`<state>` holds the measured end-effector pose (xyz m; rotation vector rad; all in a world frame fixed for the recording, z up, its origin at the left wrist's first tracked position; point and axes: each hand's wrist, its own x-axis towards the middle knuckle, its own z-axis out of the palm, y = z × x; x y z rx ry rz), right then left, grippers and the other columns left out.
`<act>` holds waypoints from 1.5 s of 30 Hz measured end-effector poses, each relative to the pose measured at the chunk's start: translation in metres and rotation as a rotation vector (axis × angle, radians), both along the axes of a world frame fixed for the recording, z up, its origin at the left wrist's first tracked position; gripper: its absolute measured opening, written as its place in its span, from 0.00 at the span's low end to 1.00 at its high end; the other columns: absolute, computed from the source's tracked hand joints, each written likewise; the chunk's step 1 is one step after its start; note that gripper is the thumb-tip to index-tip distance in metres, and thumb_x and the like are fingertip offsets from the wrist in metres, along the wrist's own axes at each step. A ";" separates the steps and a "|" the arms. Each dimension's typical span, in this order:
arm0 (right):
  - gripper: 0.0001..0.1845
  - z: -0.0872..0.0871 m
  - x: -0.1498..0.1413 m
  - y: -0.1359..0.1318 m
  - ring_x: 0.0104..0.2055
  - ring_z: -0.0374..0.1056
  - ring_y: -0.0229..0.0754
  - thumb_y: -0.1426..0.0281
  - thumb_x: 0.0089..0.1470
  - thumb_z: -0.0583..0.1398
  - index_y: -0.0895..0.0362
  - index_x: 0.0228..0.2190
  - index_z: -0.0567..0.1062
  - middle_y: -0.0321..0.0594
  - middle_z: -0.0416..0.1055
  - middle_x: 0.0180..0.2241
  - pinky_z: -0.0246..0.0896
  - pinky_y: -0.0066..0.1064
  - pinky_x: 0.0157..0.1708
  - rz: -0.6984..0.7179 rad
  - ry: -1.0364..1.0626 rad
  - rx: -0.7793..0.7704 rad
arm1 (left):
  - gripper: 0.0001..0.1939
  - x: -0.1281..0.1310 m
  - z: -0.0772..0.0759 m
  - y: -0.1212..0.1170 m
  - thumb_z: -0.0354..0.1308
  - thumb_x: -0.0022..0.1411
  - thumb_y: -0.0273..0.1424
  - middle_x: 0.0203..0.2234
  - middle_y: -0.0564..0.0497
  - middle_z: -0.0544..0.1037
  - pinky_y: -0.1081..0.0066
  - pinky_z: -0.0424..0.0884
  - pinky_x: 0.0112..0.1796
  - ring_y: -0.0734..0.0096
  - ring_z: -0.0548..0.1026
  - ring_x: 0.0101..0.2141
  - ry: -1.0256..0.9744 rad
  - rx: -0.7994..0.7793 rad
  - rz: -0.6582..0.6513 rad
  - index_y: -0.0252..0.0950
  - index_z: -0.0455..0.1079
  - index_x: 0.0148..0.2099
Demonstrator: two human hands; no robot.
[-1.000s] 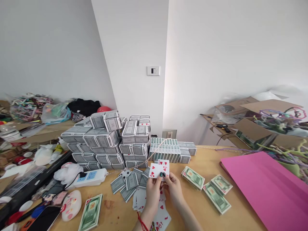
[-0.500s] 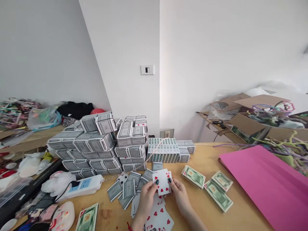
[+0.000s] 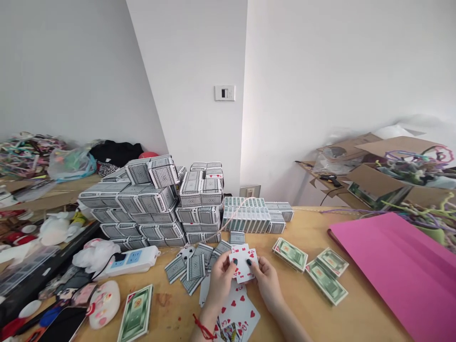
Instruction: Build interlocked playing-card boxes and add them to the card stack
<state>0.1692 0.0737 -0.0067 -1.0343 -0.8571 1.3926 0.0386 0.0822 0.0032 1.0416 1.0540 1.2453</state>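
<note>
Between my two hands are overlapping playing cards (image 3: 243,262), face up, with red hearts, a five and a four among them. My left hand (image 3: 221,275), a red string at its wrist, pinches them from the left with its thumb on top. From the right, my right hand (image 3: 265,278) grips the same cards, thumb on their faces. Below my hands lie loose face-up heart cards (image 3: 242,308), partly hidden by my left arm. Left of them, several face-down grey-backed cards (image 3: 195,267) are scattered, and a single face-down card (image 3: 237,237) lies just beyond the held ones.
Tall stacks of grey-backed decks (image 3: 146,204) stand at the back left, beside a row of green-edged boxes (image 3: 245,216). Green card boxes (image 3: 290,251) lie to the right and another green box (image 3: 136,311) at front left. Further out are a pink sheet (image 3: 384,270) and a power strip (image 3: 133,261).
The held cards have shifted against each other, their fronts turned and spread differently. A face-down card now lies beyond my hands. The camera view has swung slightly left and back.
</note>
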 end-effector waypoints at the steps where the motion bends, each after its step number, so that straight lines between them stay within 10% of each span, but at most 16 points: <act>1: 0.20 0.000 0.000 -0.001 0.23 0.66 0.41 0.55 0.41 0.63 0.59 0.29 0.72 0.38 0.71 0.24 0.66 0.32 0.22 0.011 -0.004 0.005 | 0.15 0.000 0.000 0.000 0.58 0.51 0.36 0.26 0.51 0.74 0.74 0.65 0.27 0.71 0.69 0.26 -0.010 -0.015 -0.006 0.33 0.70 0.40; 8: 0.18 0.000 0.001 -0.002 0.23 0.64 0.39 0.58 0.44 0.63 0.61 0.31 0.72 0.40 0.71 0.26 0.63 0.31 0.26 0.077 0.085 -0.008 | 0.09 0.007 -0.001 0.001 0.57 0.51 0.33 0.23 0.53 0.72 0.75 0.64 0.25 0.74 0.67 0.23 -0.076 -0.061 0.119 0.34 0.64 0.34; 21: 0.19 -0.010 0.010 0.008 0.15 0.59 0.35 0.53 0.48 0.57 0.56 0.24 0.66 0.31 0.65 0.15 0.53 0.25 0.15 -0.090 -0.050 0.014 | 0.08 0.017 0.002 0.009 0.54 0.54 0.30 0.24 0.52 0.72 0.74 0.65 0.26 0.73 0.68 0.23 -0.098 -0.026 -0.132 0.33 0.67 0.38; 35: 0.19 -0.005 0.009 0.015 0.17 0.61 0.36 0.54 0.44 0.61 0.58 0.26 0.69 0.34 0.67 0.17 0.57 0.28 0.18 0.011 -0.036 0.050 | 0.09 0.013 0.003 0.007 0.61 0.48 0.32 0.27 0.48 0.77 0.71 0.69 0.32 0.67 0.73 0.28 -0.218 -0.089 0.131 0.32 0.72 0.32; 45: 0.17 -0.010 0.016 0.020 0.20 0.58 0.34 0.57 0.45 0.62 0.58 0.29 0.71 0.34 0.66 0.22 0.55 0.26 0.20 0.000 0.041 0.051 | 0.12 -0.003 0.011 0.015 0.63 0.49 0.31 0.32 0.44 0.79 0.65 0.70 0.38 0.62 0.76 0.34 -0.371 -0.253 -0.201 0.32 0.73 0.38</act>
